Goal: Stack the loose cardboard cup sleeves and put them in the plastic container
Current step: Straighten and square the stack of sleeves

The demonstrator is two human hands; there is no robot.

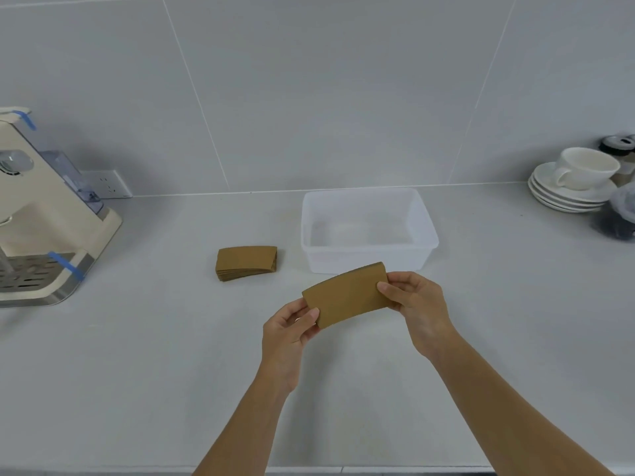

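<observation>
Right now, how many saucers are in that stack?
4 saucers show, stacked at the counter's far right under the white cup; their right edge is hidden, so more may lie unseen.

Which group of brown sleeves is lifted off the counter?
The sleeves held between the left hand and right hand; the other stack lies on the counter left of the container.

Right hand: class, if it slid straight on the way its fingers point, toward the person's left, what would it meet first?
Probably the left hand, gripping the other end of the cardboard sleeve that the right hand holds. Depth is uncertain from one view.
</observation>
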